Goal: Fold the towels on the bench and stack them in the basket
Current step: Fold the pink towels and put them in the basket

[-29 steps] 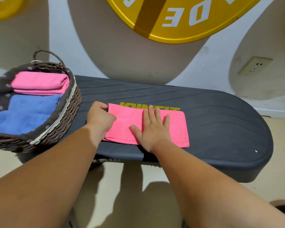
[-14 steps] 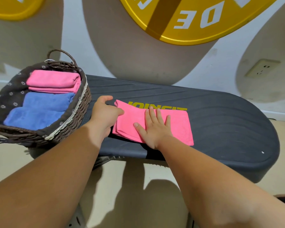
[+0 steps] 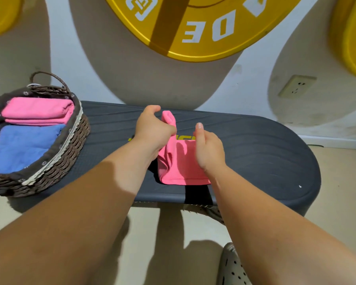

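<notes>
**Hands lift the pink towel at the middle of the table**

Both hands are closed on the same bright pink cloth towel point(image 3: 181, 163), seen from the head camera. The left hand point(image 3: 152, 132) grips the towel's left end in a curled fist, and a loop of cloth sticks up just above its knuckles. The right hand point(image 3: 209, 150) holds the far edge on the other side, thumb point(image 3: 199, 128) pointing up; its other fingers are hidden behind the cloth. Between the two hands the towel is raised and bunched, with soft creases down its left side, while its near hem lies flat on the long dark grey padded table point(image 3: 255, 153), close to the front edge. Yellow lettering on the pad shows just behind the cloth.

At the table's left end sits a brown woven wicker basket point(image 3: 70, 145) with a dark flower-print lining and a loop handle. Inside it a folded pink towel point(image 3: 37, 112) lies at the far end and a blue towel point(image 3: 23, 145) nearer the front, the two touching.

On the wall behind hangs a large yellow weight plate point(image 3: 203, 27) with white letters, and a pale wall socket point(image 3: 296, 86) sits to its right. A grey perforated shoe point(image 3: 232, 268) shows on the beige floor point(image 3: 337, 212) below.
</notes>
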